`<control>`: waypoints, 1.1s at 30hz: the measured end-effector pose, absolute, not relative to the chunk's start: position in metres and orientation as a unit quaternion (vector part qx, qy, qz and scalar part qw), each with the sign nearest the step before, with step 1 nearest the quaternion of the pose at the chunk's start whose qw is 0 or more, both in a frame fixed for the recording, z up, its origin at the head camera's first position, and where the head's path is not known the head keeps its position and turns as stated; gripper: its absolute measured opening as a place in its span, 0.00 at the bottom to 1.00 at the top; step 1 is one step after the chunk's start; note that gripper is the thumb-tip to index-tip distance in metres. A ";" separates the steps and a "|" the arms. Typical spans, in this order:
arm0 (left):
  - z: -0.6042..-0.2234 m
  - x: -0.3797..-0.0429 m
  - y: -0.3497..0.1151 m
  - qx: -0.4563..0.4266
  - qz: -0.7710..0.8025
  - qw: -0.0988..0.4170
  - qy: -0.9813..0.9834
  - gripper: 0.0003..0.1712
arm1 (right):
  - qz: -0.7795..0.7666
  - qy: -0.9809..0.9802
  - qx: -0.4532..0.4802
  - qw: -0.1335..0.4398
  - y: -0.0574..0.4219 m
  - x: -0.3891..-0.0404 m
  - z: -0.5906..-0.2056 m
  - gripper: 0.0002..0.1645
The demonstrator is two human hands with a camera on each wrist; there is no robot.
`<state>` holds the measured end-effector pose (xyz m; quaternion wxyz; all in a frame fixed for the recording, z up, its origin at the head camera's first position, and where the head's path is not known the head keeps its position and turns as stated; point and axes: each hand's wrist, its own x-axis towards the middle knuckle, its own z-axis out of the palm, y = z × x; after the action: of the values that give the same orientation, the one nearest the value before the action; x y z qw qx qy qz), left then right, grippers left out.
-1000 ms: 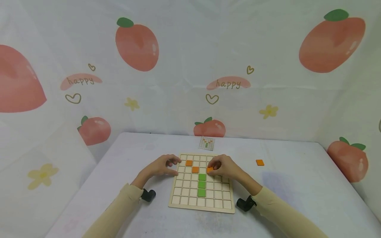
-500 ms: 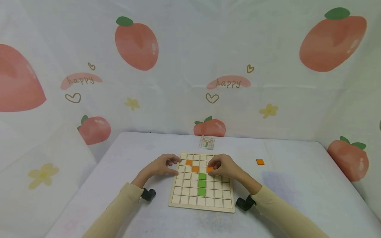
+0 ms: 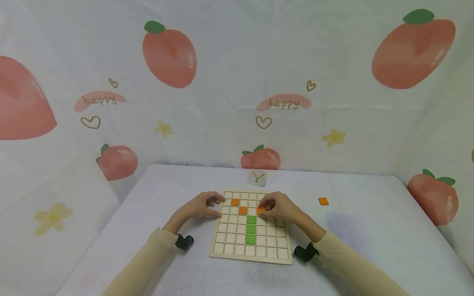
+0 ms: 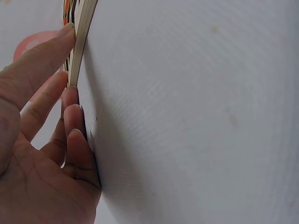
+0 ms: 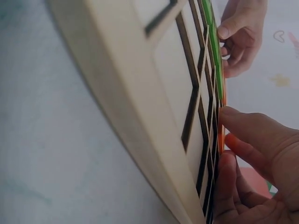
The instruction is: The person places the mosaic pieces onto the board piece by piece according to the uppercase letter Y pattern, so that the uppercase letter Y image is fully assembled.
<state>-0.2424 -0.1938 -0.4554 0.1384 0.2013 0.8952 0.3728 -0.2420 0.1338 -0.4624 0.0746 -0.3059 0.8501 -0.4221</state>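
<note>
A wooden grid board (image 3: pixel 251 261) lies flat on the table. My left hand (image 3: pixel 201 205) rests at its left edge; in the left wrist view the thumb (image 4: pixel 58 42) and a finger touch the rim, the other fingers loosely bent beside it. My right hand (image 3: pixel 280 206) pinches an orange square tile (image 3: pixel 261 211) down at the grid, its fingertips partly covering it. In the right wrist view the thumb (image 5: pixel 252 128) lies against this tile. Two orange tiles (image 3: pixel 235 202) sit in cells at the upper left. Three green tiles (image 3: pixel 251 229) form a column in the middle.
Another orange tile (image 3: pixel 324 201) lies on the table to the right of the board. Behind the board is a small pattern card (image 3: pixel 257 178) showing orange and green squares. A fruit-print cloth (image 3: pixel 229 82) hangs behind the table.
</note>
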 end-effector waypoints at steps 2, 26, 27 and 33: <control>-0.456 -0.243 -0.194 0.204 0.371 0.137 0.895 0.28 | -0.426 0.848 -0.306 0.080 0.135 -0.243 -0.462 0.10; -0.456 -0.244 -0.196 0.206 0.374 0.137 0.894 0.28 | -0.468 0.826 -0.293 0.113 0.199 -0.237 -0.449 0.16; -0.456 -0.244 -0.196 0.206 0.374 0.137 0.894 0.28 | -0.469 0.826 -0.294 0.111 0.203 -0.236 -0.449 0.16; -0.456 -0.245 -0.197 0.210 0.374 0.137 0.893 0.28 | -0.466 0.827 -0.298 0.098 0.224 -0.232 -0.446 0.17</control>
<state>-0.2446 -0.1965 -0.4563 0.1366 0.2101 0.8928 0.3744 -0.2316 0.2238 -0.4459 0.0982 -0.2979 0.8272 -0.4662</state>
